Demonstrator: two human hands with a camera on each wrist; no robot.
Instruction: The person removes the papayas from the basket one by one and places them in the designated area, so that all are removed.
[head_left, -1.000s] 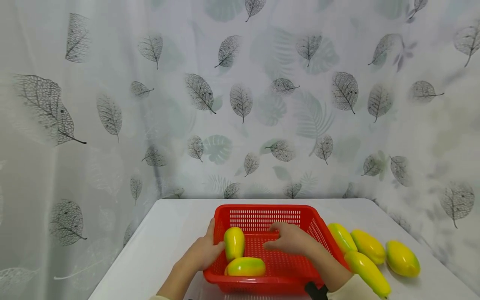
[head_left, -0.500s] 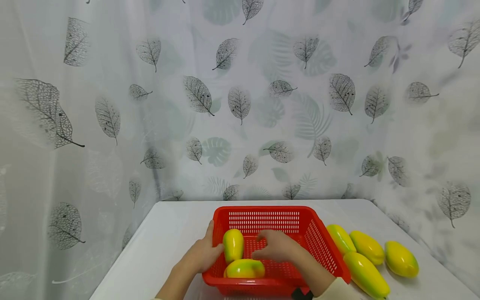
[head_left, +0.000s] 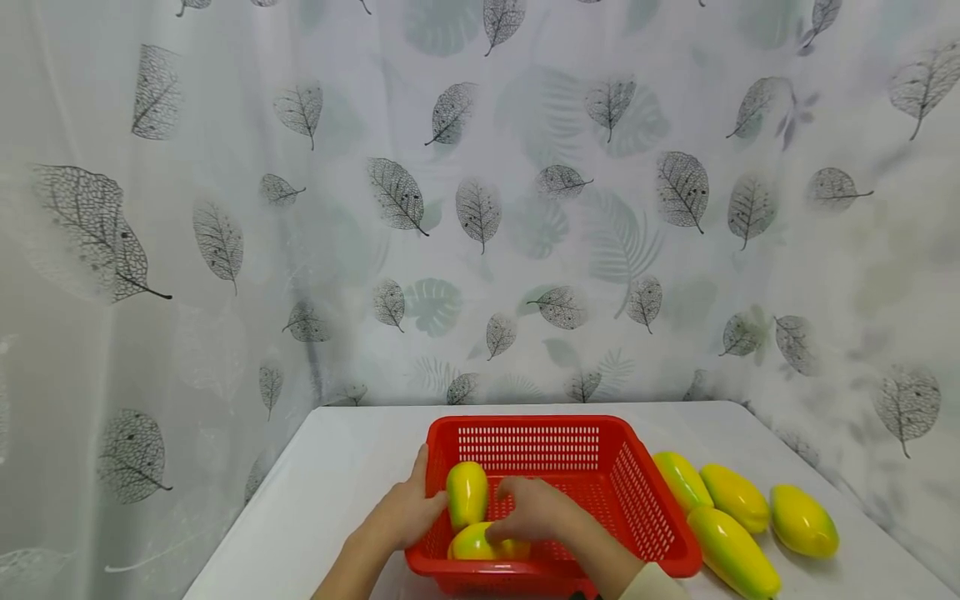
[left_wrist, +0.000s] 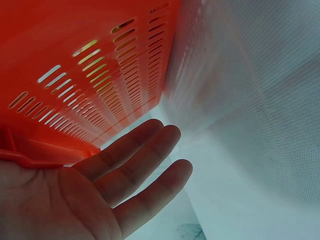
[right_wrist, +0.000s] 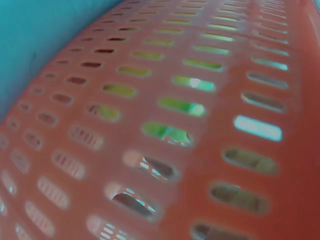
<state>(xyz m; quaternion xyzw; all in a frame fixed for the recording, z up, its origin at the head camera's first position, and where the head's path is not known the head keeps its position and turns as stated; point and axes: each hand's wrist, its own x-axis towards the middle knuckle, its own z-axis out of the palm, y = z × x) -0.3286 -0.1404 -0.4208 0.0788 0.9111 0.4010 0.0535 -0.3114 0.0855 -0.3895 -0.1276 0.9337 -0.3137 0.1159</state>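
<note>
R hand (head_left: 532, 510), digits parted, nil grasped, thumb over nr yellow fruit (head_left: 467, 546), long axis approx ∥ basket's (head_left: 480, 568) nr edge, nr-L corner; L hand (head_left: 405, 512), unclenched at L edge, farther.

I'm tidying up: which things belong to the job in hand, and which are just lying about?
Apparently in use:
Red plastic basket with slotted walls, left hand at its side
Two yellow-green oval fruits inside, right hand over the nearer one

Apparently lying about, or background:
Four yellow-green elongated fruits right of the basket, untouched, possibly wanted
White table; pale leaf-printed curtain
</note>
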